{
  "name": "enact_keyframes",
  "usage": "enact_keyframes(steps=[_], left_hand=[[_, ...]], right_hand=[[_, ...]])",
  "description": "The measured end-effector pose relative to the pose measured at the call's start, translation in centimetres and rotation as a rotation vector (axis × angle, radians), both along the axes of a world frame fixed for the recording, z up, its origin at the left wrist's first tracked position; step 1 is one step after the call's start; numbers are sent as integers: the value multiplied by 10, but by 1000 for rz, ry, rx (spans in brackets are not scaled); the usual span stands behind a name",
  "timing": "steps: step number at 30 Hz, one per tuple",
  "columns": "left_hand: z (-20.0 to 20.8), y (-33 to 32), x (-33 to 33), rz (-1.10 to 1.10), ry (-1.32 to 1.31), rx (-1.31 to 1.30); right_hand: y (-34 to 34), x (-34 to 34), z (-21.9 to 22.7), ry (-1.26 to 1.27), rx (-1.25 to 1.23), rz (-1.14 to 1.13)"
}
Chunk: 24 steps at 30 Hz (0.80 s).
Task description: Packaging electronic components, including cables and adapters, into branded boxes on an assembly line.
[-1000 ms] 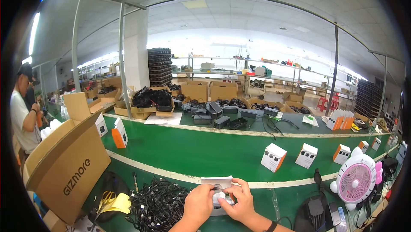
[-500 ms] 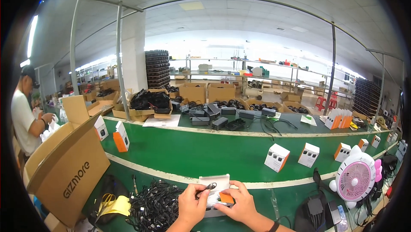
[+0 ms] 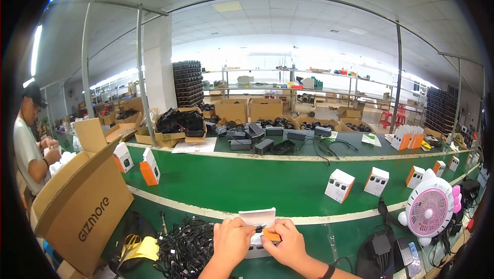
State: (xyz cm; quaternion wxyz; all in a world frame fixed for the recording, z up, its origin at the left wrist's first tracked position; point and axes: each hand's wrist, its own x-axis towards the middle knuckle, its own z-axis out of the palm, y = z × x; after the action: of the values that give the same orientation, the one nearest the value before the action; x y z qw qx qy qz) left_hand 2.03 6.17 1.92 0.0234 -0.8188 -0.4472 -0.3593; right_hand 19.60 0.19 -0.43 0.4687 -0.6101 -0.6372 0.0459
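This is a factory floor, most likely for assembly and packing. A long green strip (image 3: 242,178), much like a conveyor belt, runs across the view, with at least 7 small white-and-orange boxes (image 3: 339,186) standing along it. A near bench (image 3: 355,232) holds a heap of black cables (image 3: 188,248), and a far bench (image 3: 319,149) carries dark plastic cases (image 3: 264,147). Cardboard cartons (image 3: 265,109) stand beyond, along with 2 tall stacks of dark trays (image 3: 188,83) and open shelves (image 3: 278,88). Metal poles (image 3: 140,73) rise toward a panelled ceiling (image 3: 267,16). At the left, a co-worker (image 3: 28,155) wears a cap.
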Motion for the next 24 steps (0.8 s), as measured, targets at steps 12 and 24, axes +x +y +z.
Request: enact_keyframes(steps=[12, 24], left_hand=[[9, -4, -10, -129, 112, -15], [-12, 9, -18, -80, -197, -300]], right_hand=[[7, -1, 1, -116, 66, 55], [8, 2, -2, -391, 10, -21]])
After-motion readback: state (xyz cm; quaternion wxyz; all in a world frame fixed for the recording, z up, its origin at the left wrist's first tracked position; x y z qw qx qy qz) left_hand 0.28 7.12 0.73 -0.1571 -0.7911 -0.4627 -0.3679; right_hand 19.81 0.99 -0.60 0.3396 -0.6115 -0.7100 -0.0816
